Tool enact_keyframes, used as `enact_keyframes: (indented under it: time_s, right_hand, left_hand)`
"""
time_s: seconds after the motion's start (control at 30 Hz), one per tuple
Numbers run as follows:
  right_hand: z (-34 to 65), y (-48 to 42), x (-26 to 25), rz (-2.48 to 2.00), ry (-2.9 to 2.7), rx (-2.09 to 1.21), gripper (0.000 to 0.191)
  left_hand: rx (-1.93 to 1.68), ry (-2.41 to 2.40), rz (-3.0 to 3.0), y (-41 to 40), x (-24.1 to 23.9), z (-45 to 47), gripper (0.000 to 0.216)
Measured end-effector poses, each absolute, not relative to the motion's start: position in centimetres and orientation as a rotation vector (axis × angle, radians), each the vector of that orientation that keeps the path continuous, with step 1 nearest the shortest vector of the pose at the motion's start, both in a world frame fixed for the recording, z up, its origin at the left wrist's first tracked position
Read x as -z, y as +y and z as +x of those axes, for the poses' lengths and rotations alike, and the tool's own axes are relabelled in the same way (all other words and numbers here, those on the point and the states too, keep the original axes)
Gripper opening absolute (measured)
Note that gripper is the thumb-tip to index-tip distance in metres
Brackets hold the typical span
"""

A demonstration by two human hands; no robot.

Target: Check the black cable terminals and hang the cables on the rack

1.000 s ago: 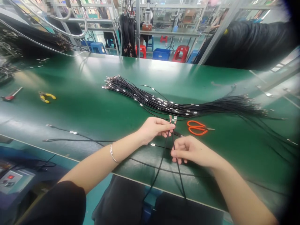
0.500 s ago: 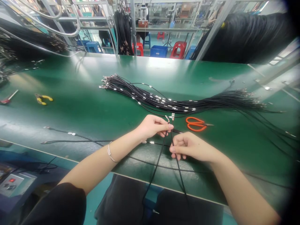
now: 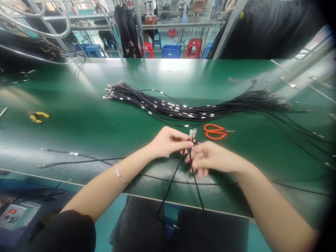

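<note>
My left hand (image 3: 172, 142) is closed in a pinch on two black cables (image 3: 174, 171), just below their ends. Bright metal terminals (image 3: 193, 133) stick up side by side above the thumb and fingertip. From the pinch the cables hang apart and drop past the table's front edge toward my lap. Close on the right, my right hand (image 3: 210, 159) has loosely bent fingers that are apart and blurred. Its fingertips are beside the right-hand cable; whether they touch it is unclear. Orange-handled scissors (image 3: 215, 132) lie just beyond my hands.
Across the green table (image 3: 86, 126) stretches a thick bundle of black cables (image 3: 168, 105) with white tags. Loose cables (image 3: 91, 160) run beneath my forearms. Yellow-handled pliers (image 3: 38, 116) lie at the left. Metal posts and hanging black cables (image 3: 127, 31) stand behind the table.
The metal terminals now stand upright and closer together in my left hand. The fingers of my right hand have loosened from the cable and moved slightly left. The view has shifted a little.
</note>
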State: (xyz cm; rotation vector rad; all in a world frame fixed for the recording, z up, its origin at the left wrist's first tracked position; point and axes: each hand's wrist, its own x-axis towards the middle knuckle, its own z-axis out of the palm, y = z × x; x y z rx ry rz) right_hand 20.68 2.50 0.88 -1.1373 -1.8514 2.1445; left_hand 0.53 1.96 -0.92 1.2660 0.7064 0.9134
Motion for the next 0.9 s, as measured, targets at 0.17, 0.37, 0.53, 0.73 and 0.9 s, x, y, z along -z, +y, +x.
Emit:
enact_keyframes:
  time_s: [0.17,0.37,0.53,0.73,0.9]
  right_hand:
    - [20.6,3.2,-0.1,-0.967,-1.5,-1.534,0.046]
    - [20.7,3.0,0.0,-0.922,-1.414,-1.572,0.041]
    - [20.9,2.8,-0.1,-0.92,-1.424,-1.54,0.041]
    - [20.6,2.7,-0.5,-0.91,-1.435,-1.512,0.044]
    - [20.5,2.5,-0.8,-0.927,-1.433,-1.518,0.044]
  left_hand:
    - [-0.835,0.639,1.364,1.1,0.7,0.8,0.019]
    - [-0.832,0.592,1.378,0.6,0.8,1.2,0.017]
    - [-0.823,0.602,1.418,0.6,0.6,1.2,0.016]
    - [-0.816,0.607,1.396,0.6,0.7,1.2,0.016]
    - [-0.792,0.645,1.376,0.6,0.7,1.2,0.019]
